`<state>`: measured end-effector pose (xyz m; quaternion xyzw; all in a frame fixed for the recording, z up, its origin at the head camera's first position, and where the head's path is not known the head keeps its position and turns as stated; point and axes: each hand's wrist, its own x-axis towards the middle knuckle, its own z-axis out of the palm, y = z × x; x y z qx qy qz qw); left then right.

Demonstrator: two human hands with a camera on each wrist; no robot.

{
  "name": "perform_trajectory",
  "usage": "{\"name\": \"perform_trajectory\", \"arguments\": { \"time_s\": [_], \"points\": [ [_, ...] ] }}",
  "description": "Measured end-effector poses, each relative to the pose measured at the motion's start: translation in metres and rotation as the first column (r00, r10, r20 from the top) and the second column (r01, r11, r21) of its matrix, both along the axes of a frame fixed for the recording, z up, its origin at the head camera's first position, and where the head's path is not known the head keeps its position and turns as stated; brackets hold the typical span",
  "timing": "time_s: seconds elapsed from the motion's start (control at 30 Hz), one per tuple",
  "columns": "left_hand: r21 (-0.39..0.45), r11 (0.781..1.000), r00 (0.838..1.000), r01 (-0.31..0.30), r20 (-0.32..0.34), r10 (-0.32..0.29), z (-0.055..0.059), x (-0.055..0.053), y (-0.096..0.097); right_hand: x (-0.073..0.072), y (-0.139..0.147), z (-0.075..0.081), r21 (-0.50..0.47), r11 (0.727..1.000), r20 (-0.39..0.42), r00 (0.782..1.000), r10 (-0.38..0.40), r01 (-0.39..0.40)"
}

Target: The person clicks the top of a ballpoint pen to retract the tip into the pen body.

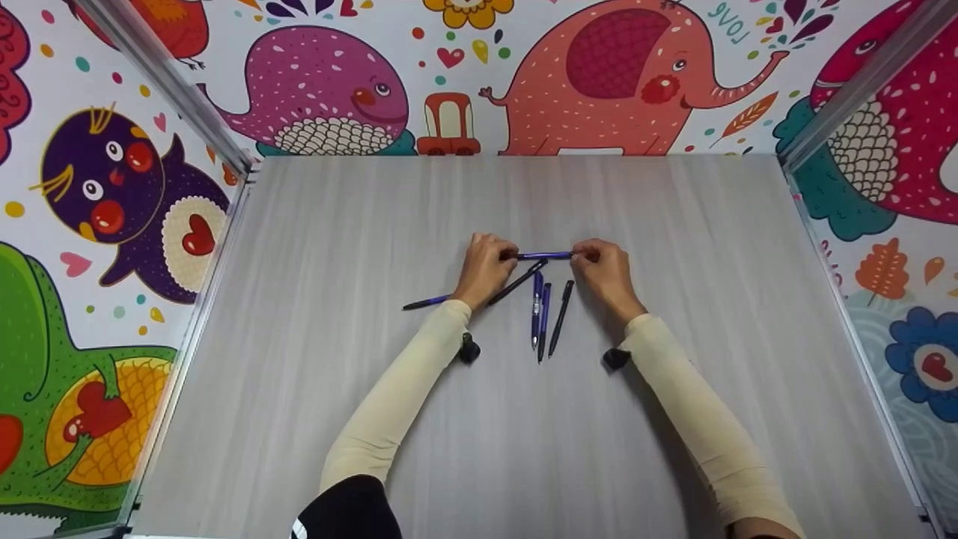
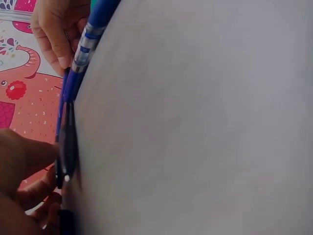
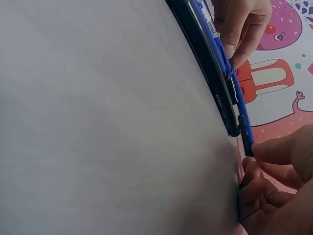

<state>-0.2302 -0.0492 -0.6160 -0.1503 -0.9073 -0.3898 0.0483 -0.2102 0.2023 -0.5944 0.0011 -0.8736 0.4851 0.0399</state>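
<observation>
A blue pen (image 1: 545,256) lies crosswise between the two hands, near the middle of the table. Its left end is pinched by the left hand (image 1: 485,271), whose fingertips bend around the dark tip. At the other end, the right hand (image 1: 605,273) pinches the pen between thumb and finger, as the right wrist view also shows. A black pen (image 1: 516,283) slants just beside the left hand. Below the held pen lie a blue pen with a clear grip (image 1: 537,311), a blue and black pen (image 1: 544,323) and another black pen (image 1: 560,318).
Another blue pen (image 1: 428,302) lies partly behind the left wrist. The wood-grain table (image 1: 337,224) is bordered by metal rails (image 1: 191,322) and walls with cartoon animals. Small black wrist cameras (image 1: 468,349) hang under both sleeves.
</observation>
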Motion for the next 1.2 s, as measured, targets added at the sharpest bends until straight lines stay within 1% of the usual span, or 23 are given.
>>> {"name": "perform_trajectory", "arguments": {
  "time_s": [0.07, 0.13, 0.2, 0.33, 0.4, 0.53, 0.7, 0.83, 1.0, 1.1, 1.2],
  "points": [
    [0.034, 0.999, 1.0, 0.003, 0.017, -0.003, -0.003, -0.001, -0.002, 0.001, 0.0, 0.0, 0.001, 1.0, -0.006, 1.0, 0.003, -0.003],
    [0.061, 0.998, 0.999, 0.004, 0.046, -0.007, -0.001, 0.001, -0.004, 0.005, -0.001, 0.001, 0.001, 1.0, -0.006, 1.0, 0.002, -0.002],
    [0.078, 0.997, 0.999, 0.004, 0.047, -0.008, 0.0, 0.003, -0.005, 0.009, -0.001, 0.001, -0.003, 1.0, -0.008, 1.0, 0.001, -0.002],
    [0.04, 0.999, 1.0, 0.015, 0.003, -0.015, 0.015, 0.015, -0.006, 0.017, -0.004, 0.001, -0.024, 1.0, -0.017, 1.0, 0.008, -0.008],
    [-0.001, 1.0, 0.999, 0.014, -0.031, -0.014, 0.022, 0.022, -0.006, 0.02, -0.006, 0.0, -0.021, 1.0, -0.026, 1.0, 0.015, -0.016],
    [-0.039, 0.999, 0.999, -0.007, -0.041, 0.006, 0.027, 0.034, -0.005, 0.025, -0.011, -0.002, 0.004, 0.999, -0.041, 0.998, 0.045, -0.045],
    [-0.06, 0.998, 0.999, -0.009, -0.044, 0.007, 0.024, 0.048, -0.005, 0.027, -0.018, -0.005, 0.024, 0.996, -0.056, 0.995, 0.082, -0.081],
    [-0.083, 0.997, 0.998, 0.0, -0.069, -0.006, 0.021, 0.056, -0.006, 0.026, -0.024, -0.006, 0.033, 0.996, -0.081, 0.993, 0.091, -0.089],
    [-0.136, 0.991, 0.996, 0.001, -0.085, -0.012, 0.02, 0.064, -0.005, 0.023, -0.03, -0.008, 0.077, 0.992, -0.121, 0.987, 0.107, -0.098],
    [-0.18, 0.984, 0.996, 0.005, -0.081, -0.02, 0.02, 0.067, -0.004, 0.022, -0.033, -0.01, 0.091, 0.991, -0.113, 0.988, 0.106, -0.096],
    [-0.234, 0.972, 0.996, 0.011, -0.082, -0.031, 0.02, 0.069, -0.004, 0.021, -0.036, -0.011, 0.094, 0.991, -0.095, 0.99, 0.1, -0.091]
  ]
}}
